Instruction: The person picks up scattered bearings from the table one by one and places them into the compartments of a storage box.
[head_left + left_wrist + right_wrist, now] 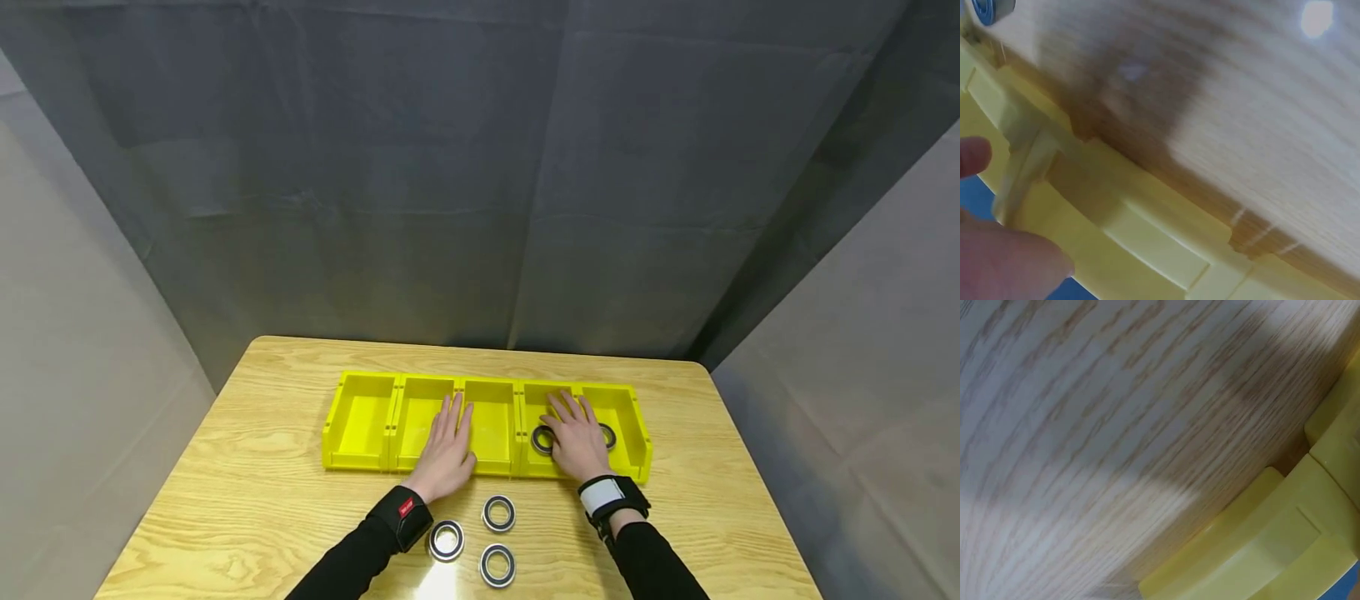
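Note:
A row of joined yellow bins point(491, 468) stands across the table. My left hand point(444, 458) lies over the wall between two bins left of the row's middle, fingers straight and pointing away, holding nothing I can see. My right hand point(579, 437) reaches over the wall between the two rightmost bins, fingers extended. One bearing point(535, 439) lies in the bin left of that wall, partly covered by the right hand; another bearing point(612, 437) shows in the rightmost bin. In the left wrist view a thumb point(972, 156) is near the bin wall. No hand shows in the right wrist view.
Three more bearings lie on the wooden table point(225, 500) in front of the bins: one bearing point(433, 542) beside the left wrist, another bearing point(512, 514) and a third bearing point(497, 583) to its right. A grey curtain point(375, 208) hangs behind the table.

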The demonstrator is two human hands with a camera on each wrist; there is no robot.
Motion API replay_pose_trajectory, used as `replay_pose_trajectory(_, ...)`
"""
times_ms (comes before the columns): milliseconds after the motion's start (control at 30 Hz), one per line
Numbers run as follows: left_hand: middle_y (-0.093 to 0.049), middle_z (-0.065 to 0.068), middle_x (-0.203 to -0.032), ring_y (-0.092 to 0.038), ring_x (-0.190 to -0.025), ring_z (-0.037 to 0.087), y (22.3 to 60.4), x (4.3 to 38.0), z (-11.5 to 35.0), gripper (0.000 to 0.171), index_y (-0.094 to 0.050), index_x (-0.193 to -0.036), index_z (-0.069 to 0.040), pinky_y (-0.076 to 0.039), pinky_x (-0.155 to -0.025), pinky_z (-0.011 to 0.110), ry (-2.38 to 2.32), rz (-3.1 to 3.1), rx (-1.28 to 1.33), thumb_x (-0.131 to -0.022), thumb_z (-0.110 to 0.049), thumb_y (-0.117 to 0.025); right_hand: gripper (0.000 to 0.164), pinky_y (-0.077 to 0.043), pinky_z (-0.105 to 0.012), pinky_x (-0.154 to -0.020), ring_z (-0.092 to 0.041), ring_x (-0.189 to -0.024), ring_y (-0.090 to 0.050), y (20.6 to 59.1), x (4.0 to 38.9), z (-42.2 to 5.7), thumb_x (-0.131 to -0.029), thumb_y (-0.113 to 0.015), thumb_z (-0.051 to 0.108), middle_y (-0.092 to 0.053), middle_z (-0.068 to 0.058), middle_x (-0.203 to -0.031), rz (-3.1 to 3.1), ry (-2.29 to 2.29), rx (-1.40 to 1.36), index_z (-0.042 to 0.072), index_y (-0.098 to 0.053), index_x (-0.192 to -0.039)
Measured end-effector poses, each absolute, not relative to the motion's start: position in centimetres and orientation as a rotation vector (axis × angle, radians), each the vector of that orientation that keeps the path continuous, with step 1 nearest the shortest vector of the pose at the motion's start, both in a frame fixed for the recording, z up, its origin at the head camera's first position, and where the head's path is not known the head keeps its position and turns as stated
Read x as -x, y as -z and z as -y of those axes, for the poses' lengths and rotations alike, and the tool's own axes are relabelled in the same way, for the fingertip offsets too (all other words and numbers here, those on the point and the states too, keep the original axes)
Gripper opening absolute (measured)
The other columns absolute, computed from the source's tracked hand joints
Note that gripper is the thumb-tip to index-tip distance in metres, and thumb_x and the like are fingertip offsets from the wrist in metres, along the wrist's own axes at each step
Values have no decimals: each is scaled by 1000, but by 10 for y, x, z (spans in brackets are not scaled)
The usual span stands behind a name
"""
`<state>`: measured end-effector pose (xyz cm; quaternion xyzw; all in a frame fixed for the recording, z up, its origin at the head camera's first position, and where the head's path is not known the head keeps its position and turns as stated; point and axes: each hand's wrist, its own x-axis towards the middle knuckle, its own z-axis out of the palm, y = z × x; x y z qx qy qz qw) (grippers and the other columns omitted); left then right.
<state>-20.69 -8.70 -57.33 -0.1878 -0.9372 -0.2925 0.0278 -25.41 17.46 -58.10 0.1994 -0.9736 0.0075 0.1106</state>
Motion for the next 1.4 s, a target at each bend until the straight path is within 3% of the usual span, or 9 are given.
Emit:
replay_pose_trajectory(233,-17,29,-165,-12,-155,47,563,181,84,73,-26,-157,3,-19,-124,61,820,2885,667,-95,-16,-60,39,-26,-56,-124,-33,-149,-38,580,254,-174,-85,-66,9,-52,-9,-153,2882,-3,-555,16,-73,-123)
replay_pose_trajectory(400,-38,22,-153,-35,-144,39,556,165,78,67,-33,-155,-1,-36,-118,52,763,2897,695,-96,-18,-61,38,-24,-57,-124,-33,-149,-37,578,255,-174,-87,-66,11,-52,-9,-153,2888,-4,-549,16,-73,-123)
replay_pose_trajectory(500,-43,18,-146,-41,-135,34,554,159,75,63,-37,-153,-5,-43,-112,48,714,2904,711,-96,-19,-61,37,-24,-58,-124,-34,-149,-38,578,255,-174,-86,-67,12,-52,-9,-153,2879,-1,-546,16,-73,-123)
replay_pose_trajectory(900,-51,14,-139,-48,-128,28,552,135,60,55,-49,-144,-5,-47,-106,44,634,2901,921,-95,-25,-64,36,-24,-58,-124,-33,-149,-37,580,255,-175,-87,-67,14,-52,-9,-153,2865,3,-543,16,-74,-122)
replay_pose_trajectory(1167,-54,8,-135,-51,-125,24,560,127,55,47,-54,-141,-12,-47,-105,41,642,3007,982,-97,-27,-62,35,-23,-57,-125,-33,-150,-36,581,253,-174,-87,-68,14,-51,-8,-154,2880,21,-532,17,-73,-122)
replay_pose_trajectory(1400,-55,11,-139,-51,-130,26,570,124,54,47,-55,-141,-13,-47,-107,43,642,2992,1035,-97,-28,-63,34,-23,-57,-125,-32,-150,-36,581,252,-171,-87,-69,16,-52,-8,-153,2895,29,-527,18,-74,-121)
